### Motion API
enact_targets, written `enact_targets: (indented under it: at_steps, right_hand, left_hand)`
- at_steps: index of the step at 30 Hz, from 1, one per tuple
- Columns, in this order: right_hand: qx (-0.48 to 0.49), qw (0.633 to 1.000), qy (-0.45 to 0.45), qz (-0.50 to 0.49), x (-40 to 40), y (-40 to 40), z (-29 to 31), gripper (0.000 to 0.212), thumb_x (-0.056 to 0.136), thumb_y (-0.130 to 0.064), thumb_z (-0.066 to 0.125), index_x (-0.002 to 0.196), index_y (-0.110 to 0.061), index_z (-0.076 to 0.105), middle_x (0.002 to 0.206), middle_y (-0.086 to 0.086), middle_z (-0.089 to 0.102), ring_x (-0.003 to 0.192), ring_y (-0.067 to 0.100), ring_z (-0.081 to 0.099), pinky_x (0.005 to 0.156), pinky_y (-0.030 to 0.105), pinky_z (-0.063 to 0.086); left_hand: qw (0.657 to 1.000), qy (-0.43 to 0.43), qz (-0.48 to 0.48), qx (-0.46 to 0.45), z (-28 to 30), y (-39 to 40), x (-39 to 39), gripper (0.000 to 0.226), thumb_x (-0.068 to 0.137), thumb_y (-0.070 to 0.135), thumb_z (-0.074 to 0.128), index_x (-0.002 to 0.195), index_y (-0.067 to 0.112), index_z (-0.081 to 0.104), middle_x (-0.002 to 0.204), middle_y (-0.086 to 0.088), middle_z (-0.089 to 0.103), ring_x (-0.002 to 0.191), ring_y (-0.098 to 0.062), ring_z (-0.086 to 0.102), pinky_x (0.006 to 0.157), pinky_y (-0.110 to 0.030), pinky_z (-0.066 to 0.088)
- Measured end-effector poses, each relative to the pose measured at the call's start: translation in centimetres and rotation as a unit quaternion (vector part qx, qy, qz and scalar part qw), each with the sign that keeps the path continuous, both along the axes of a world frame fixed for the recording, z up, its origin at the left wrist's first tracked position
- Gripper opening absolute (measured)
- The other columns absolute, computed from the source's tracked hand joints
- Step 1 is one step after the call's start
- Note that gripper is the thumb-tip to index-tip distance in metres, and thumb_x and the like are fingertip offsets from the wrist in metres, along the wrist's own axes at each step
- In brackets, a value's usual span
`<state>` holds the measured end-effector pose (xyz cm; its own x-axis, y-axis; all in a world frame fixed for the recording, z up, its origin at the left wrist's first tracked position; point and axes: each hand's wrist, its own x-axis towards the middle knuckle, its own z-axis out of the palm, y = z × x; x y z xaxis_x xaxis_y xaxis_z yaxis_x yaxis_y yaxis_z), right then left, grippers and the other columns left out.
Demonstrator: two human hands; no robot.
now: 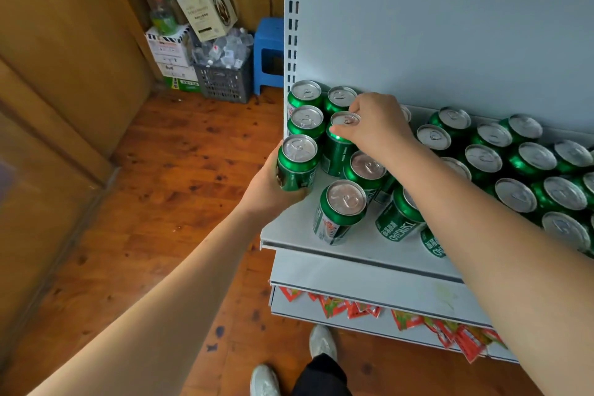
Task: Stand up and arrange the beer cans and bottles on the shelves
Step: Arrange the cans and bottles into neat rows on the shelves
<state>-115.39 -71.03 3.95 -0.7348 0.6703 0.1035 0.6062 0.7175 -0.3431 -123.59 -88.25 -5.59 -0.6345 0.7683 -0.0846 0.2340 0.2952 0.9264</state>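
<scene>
Both arms are stretched out over the left end of a pale grey shelf (299, 228) that's loaded with green beer cans. The left arm comes up from the bottom left corner, forearm bare, wrist bent a little inward. The left hand (266, 190) is wrapped around the side of one upright can (297, 162) right at the shelf's left edge, fingers curled underneath and behind it, so it's a proper grip. Can't tell if that can's base is sitting on the shelf or just off it.

The right arm reaches in from the bottom right and crosses over a bunch of cans. The right hand (376, 125) comes down from above on a second can (340, 145), thumb and fingertips pinching around its top rim. That one stands in the second column from the left, just beside the can in the left hand.

Behind them, more cans (307, 120) stand upright in tidy rows against the back panel. Closer to the front, a lone can (342, 212) stands by itself, and next to it a tipped can (400, 219) leans under the right forearm, label reading sideways. Off to the right, lots of cans (514, 170) are packed together.

Below the shelf there are red packets (353, 307) hanging off a lower ledge, plus a wooden floor (160, 202), a blue stool (268, 55) and a grey crate (225, 80) in the corner.
</scene>
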Motion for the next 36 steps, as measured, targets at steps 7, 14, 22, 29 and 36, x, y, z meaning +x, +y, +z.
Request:
enact_targets:
  at_steps: [7,14,22,29,36]
  right_hand:
    - [-0.014,0.998,0.059,-0.001,0.2,-0.7,-2.0,0.052,0.079,-0.042,0.076,0.115,-0.009,0.06,0.116,0.009,0.062,0.105,0.025,0.056,0.079,0.029,0.038]
    - [0.061,0.997,-0.028,0.034,4.6,-1.6,0.4,0.054,0.083,-0.049,0.067,0.12,-0.012,0.055,0.121,0.008,0.053,0.111,0.026,0.051,0.087,0.039,0.046]
    - [-0.025,0.98,-0.152,0.128,6.9,-1.4,1.2,0.033,0.071,-0.035,0.073,0.095,-0.015,0.062,0.092,0.002,0.061,0.084,0.022,0.058,0.075,0.042,0.052]
    - [-0.046,0.991,-0.05,0.119,5.9,-1.6,0.0,0.053,0.073,-0.048,0.078,0.113,-0.019,0.062,0.104,0.001,0.06,0.09,0.018,0.057,0.075,0.033,0.048]
    - [-0.01,0.996,-0.016,0.085,8.4,-1.8,0.3,0.053,0.086,-0.048,0.065,0.128,-0.017,0.054,0.124,0.003,0.055,0.107,0.02,0.058,0.09,0.041,0.05]
  left_hand:
    - [0.999,-0.002,-0.033,0.0,-0.2,0.4,-0.9,0.099,0.072,0.018,0.085,0.15,0.032,0.025,0.136,0.019,0.051,0.121,0.002,0.049,0.091,-0.006,0.04]
    - [0.999,-0.012,-0.046,-0.019,-1.1,0.5,-1.2,0.107,0.067,0.023,0.088,0.15,0.029,0.02,0.14,0.019,0.048,0.128,0.003,0.046,0.105,-0.022,0.043]
    - [1.0,0.028,-0.008,-0.008,-0.6,0.1,0.2,0.085,0.073,0.009,0.083,0.136,0.035,0.032,0.123,0.023,0.049,0.105,0.016,0.049,0.076,0.002,0.041]
    - [0.995,0.075,0.02,-0.061,-0.2,-0.3,0.9,0.083,0.069,0.029,0.084,0.137,0.032,0.036,0.133,0.011,0.053,0.121,-0.013,0.05,0.099,-0.038,0.05]
    - [0.981,0.064,0.086,-0.165,0.4,-1.5,2.1,0.094,0.078,0.018,0.079,0.151,0.017,0.019,0.153,-0.008,0.031,0.135,-0.026,0.039,0.105,-0.042,0.042]
